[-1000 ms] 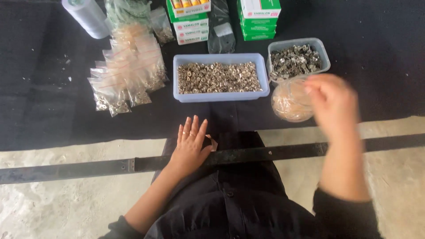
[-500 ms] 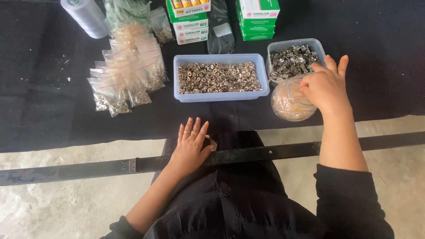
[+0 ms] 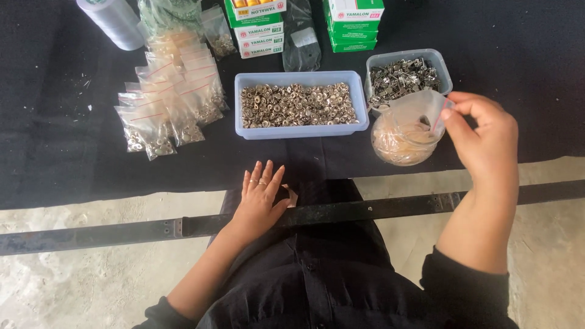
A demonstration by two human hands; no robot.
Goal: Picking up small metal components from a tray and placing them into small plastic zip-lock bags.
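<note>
Bag point(image 3: 405, 131) sat on black cloth point(image 3: 61, 140), pinched at its open top corner by right hand point(image 3: 481, 137). Tray point(image 3: 301, 105) of rings at its 9 o'clock, tub point(image 3: 407, 74) at 12. Left hand point(image 3: 261, 198) lay flat, released, at 7 o'clock.

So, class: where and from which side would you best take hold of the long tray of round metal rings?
Probably by the two short end walls of the long tray, coming from above at left and right. Its rim is open and flat there. The smaller tub and the bag in the right hand crowd its right end, so the grip there is tight.
</note>
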